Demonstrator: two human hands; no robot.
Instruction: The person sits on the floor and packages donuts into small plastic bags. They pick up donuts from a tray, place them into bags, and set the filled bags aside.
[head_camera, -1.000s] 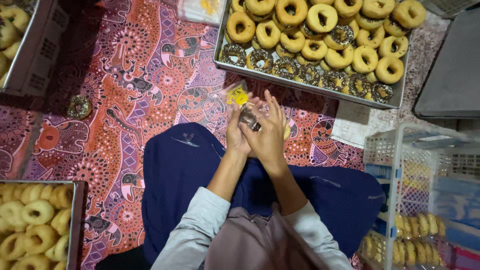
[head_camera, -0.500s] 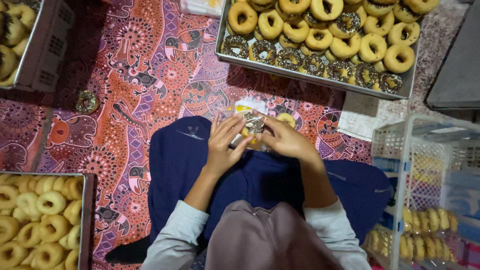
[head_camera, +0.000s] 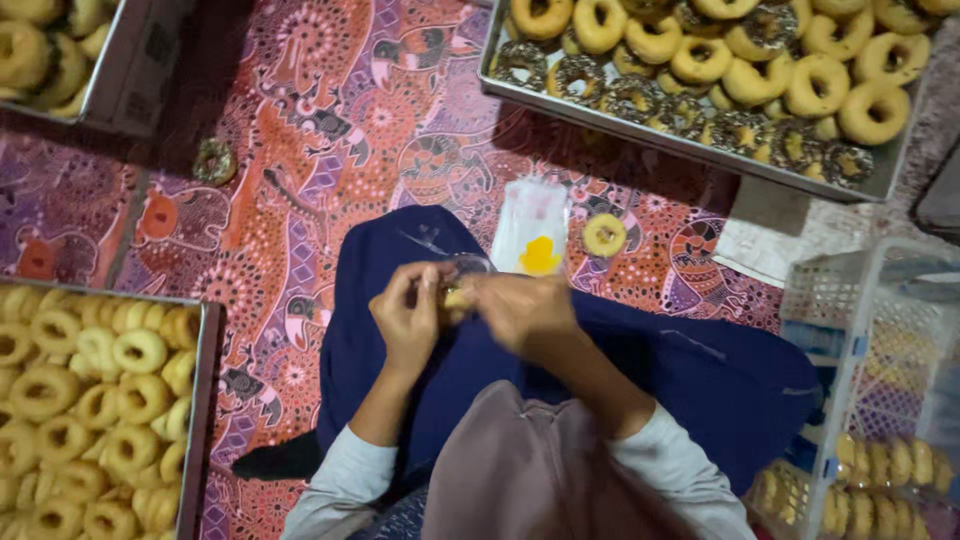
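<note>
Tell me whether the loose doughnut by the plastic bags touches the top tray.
Apart. The head view shows patterned cloth between the doughnut and the tray.

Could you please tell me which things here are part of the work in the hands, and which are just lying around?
In hand:
- left hand and right hand, together on a small clear-wrapped doughnut
- clear bags just in front
- loose plain doughnut beside them

Lying about:
- dark doughnut on the patterned cloth
- tray of mixed doughnuts
- tray of plain doughnuts
- white basket
</note>
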